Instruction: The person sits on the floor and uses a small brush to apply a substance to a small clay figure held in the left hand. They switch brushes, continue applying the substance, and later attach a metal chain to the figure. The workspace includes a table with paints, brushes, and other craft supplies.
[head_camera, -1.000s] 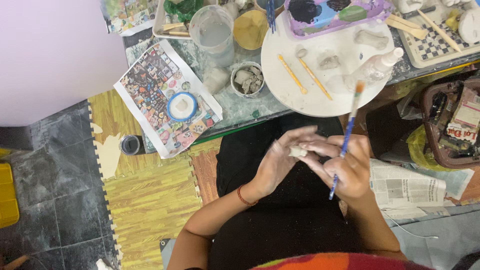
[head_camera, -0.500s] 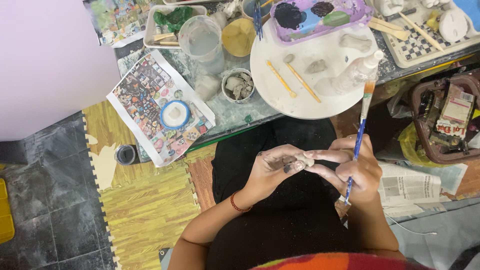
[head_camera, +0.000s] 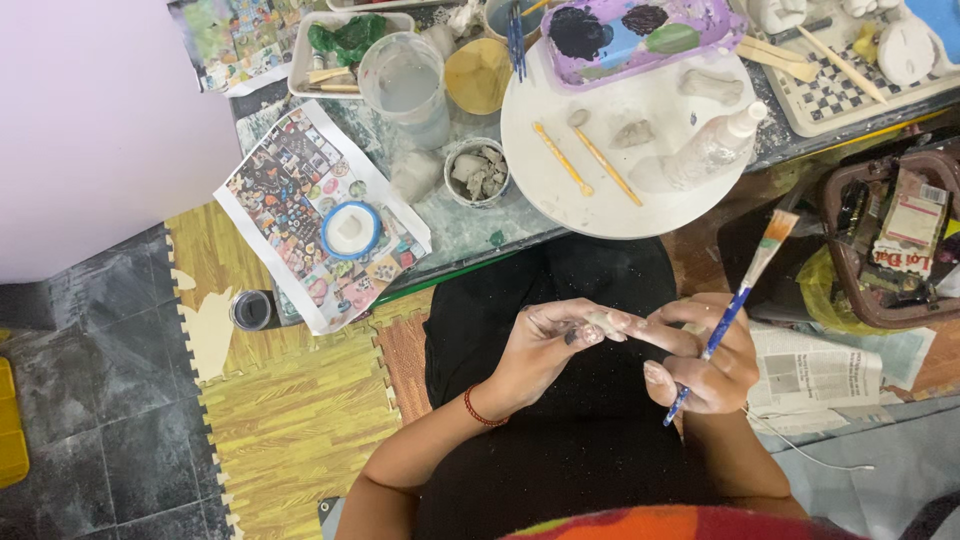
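Over my lap, my left hand (head_camera: 545, 345) pinches a small grey lump of clay (head_camera: 604, 322) between its fingertips. My right hand (head_camera: 705, 355) meets it from the right, forefinger touching the clay, while gripping a blue-handled paintbrush (head_camera: 735, 305) whose bristles point up and to the right. Both hands are smeared with pale clay. A red band circles my left wrist.
A low table (head_camera: 470, 230) ahead carries a white round board (head_camera: 620, 175) with two yellow modelling tools, clay lumps and a squeeze bottle, a purple palette (head_camera: 640, 35), a clear water cup (head_camera: 405, 85), a small bowl of clay bits (head_camera: 477, 172) and a printed sheet (head_camera: 300, 200). A brown basket (head_camera: 890, 240) stands right; newspaper lies beneath.
My hands have dropped lower over my lap and the paintbrush has tilted further to the right. The left fingers have shifted their grip on the clay.
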